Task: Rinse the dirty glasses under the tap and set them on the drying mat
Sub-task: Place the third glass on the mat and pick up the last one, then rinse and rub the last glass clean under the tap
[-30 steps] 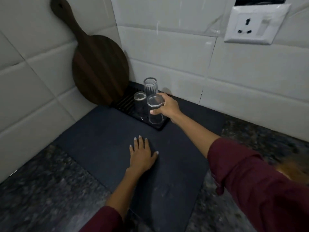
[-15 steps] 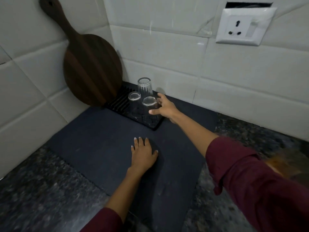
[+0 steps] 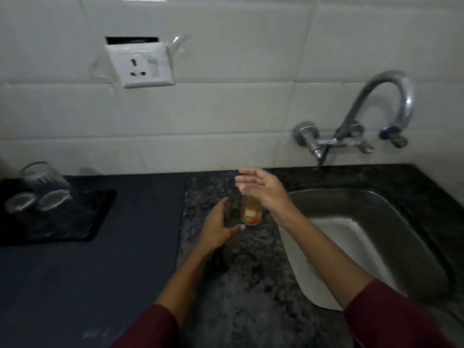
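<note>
A dirty glass [image 3: 251, 213] with orange residue stands on the speckled granite counter [image 3: 241, 285], just left of the sink [image 3: 411, 237]. My right hand [image 3: 263, 190] is against its upper right side with fingers stretched out to the left. My left hand [image 3: 217, 227] is cupped beside it on the left, thumb tip at its base, with a dark gap between palm and glass. Three clear glasses [image 3: 54, 203] stand upside down on the black drying mat [image 3: 100, 217] at far left. The chrome tap [image 3: 391, 96] arches over the sink; no water is visible.
A white dish [image 3: 334, 259] lies in the steel sink. A dark blue mat [image 3: 100, 285] covers the counter under and in front of the drying mat. A white wall socket [image 3: 140, 64] hangs on the tiles above.
The view has swung right from the corner to the sink. My right hand let go of the clear glass on the drying mat. Both hands now flank the orange-stained glass.
</note>
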`<state>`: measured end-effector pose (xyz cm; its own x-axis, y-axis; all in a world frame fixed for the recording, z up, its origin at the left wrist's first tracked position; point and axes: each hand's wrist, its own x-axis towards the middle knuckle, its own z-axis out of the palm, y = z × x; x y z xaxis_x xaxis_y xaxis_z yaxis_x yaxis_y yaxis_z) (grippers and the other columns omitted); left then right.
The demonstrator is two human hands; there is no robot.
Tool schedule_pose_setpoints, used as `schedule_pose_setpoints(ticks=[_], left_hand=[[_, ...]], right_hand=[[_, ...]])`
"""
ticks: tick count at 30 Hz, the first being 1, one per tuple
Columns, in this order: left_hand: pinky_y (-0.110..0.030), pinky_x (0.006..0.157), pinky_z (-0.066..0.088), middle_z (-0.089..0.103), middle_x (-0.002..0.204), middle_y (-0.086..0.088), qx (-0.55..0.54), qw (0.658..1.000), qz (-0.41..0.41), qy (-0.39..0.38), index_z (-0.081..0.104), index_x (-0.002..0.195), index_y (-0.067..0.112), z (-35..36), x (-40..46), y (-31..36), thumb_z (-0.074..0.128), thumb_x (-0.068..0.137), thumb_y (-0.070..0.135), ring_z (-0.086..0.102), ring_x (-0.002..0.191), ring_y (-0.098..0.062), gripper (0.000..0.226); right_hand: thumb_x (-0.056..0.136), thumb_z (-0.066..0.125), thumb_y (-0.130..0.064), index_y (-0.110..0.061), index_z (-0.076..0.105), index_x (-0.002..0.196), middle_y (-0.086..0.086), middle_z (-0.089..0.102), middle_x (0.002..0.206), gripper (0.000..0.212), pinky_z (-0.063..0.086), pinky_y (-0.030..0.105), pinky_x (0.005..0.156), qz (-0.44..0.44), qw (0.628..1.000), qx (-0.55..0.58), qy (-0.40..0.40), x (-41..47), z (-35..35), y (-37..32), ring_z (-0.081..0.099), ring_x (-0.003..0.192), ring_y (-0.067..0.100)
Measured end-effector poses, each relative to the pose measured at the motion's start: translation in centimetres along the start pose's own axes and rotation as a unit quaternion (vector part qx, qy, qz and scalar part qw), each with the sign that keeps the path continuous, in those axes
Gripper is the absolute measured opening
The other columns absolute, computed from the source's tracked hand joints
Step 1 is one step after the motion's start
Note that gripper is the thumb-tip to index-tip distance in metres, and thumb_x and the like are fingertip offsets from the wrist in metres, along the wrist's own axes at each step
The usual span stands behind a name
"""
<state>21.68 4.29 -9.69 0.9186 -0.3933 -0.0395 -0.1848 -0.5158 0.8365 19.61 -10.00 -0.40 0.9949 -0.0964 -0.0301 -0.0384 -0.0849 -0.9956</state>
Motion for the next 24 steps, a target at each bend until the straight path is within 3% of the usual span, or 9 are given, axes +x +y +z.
schedule_pose_setpoints(ticks=[2,4,8,11,14,19,22,24], left_hand=[[-0.031,0.109,0.033,0.036,0.151,-0.008,-0.026,0.999,-0.031,0.009,0.025,0.149,0.01,1.9,1.4,0.9,0.084,0.069,0.03,0.037,0.138,-0.023,0.101],[-0.031,0.107,0.036,0.044,0.146,-0.007,-0.062,0.996,-0.051,0.034,0.027,0.148,0.01,3.5,2.6,1.5,0.088,0.063,0.025,0.044,0.133,-0.022,0.106],[-0.031,0.097,0.043,0.059,0.13,-0.012,-0.075,0.988,-0.088,0.106,0.042,0.137,0.009,5.8,4.0,3.0,0.087,0.065,0.022,0.057,0.117,-0.027,0.086],[-0.028,0.088,0.044,0.063,0.121,-0.014,-0.018,0.986,-0.077,0.149,0.05,0.127,0.008,6.9,4.1,4.6,0.086,0.066,0.025,0.06,0.11,-0.029,0.072],[-0.025,0.084,0.043,0.065,0.115,-0.011,-0.035,0.987,-0.042,0.152,0.052,0.124,0.008,8.1,3.7,6.1,0.086,0.065,0.025,0.061,0.106,-0.026,0.07],[-0.022,0.085,0.047,0.066,0.11,-0.002,-0.034,0.995,-0.007,0.099,0.056,0.123,0.011,11.3,2.4,8.6,0.088,0.062,0.026,0.061,0.099,-0.016,0.071],[-0.007,0.073,0.043,0.064,0.104,0.004,-0.041,0.996,-0.001,0.082,0.057,0.12,0.014,13.6,1.6,9.3,0.089,0.061,0.025,0.06,0.096,-0.012,0.067],[-0.009,0.074,0.041,0.062,0.106,0.006,-0.035,0.997,0.0,0.071,0.055,0.123,0.015,14.9,1.3,9.6,0.089,0.062,0.027,0.06,0.097,-0.01,0.071]], right_hand=[[0.085,0.059,0.005,-0.005,0.058,0.11,0.018,0.065,0.109,0.026,0.05,0.02,0.078,0.003,0.997,-0.001,0.071,-0.1,-3.9,0.5,0.061,0.094,0.021],[0.085,0.06,0.003,-0.008,0.059,0.106,0.017,0.066,0.111,0.024,0.052,0.027,0.083,0.003,0.989,-0.044,0.144,0.1,-7.3,1.5,0.061,0.091,0.017],[0.084,0.061,-0.005,-0.008,0.054,0.122,0.009,0.06,0.124,0.038,0.046,0.03,0.094,0.005,0.948,-0.189,0.255,1.2,-12.7,2.9,0.058,0.106,0.02],[0.086,0.062,-0.015,-0.007,0.044,0.131,0.013,0.051,0.131,0.05,0.043,0.036,0.097,0.016,0.929,-0.279,0.243,3.0,-14.8,2.9,0.052,0.118,0.029],[0.088,0.061,-0.025,-0.003,0.032,0.138,0.02,0.046,0.135,0.062,0.043,0.044,0.098,0.01,0.915,-0.347,0.204,5.1,-15.8,2.3,0.048,0.121,0.036],[0.096,0.04,-0.011,0.0,0.033,0.129,0.027,0.059,0.117,0.035,0.046,0.046,0.081,0.009,0.887,-0.413,0.208,6.5,-16.6,1.3,0.057,0.105,0.043],[0.096,0.032,-0.005,0.0,0.031,0.133,0.028,0.06,0.114,0.037,0.044,0.045,0.076,-0.025,0.86,-0.476,0.185,6.2,-17.4,1.7,0.057,0.103,0.043],[0.095,0.031,-0.004,-0.001,0.027,0.137,0.027,0.06,0.111,0.042,0.043,0.044,0.073,-0.062,0.84,-0.517,0.156,6.1,-17.8,1.8,0.058,0.1,0.042]])
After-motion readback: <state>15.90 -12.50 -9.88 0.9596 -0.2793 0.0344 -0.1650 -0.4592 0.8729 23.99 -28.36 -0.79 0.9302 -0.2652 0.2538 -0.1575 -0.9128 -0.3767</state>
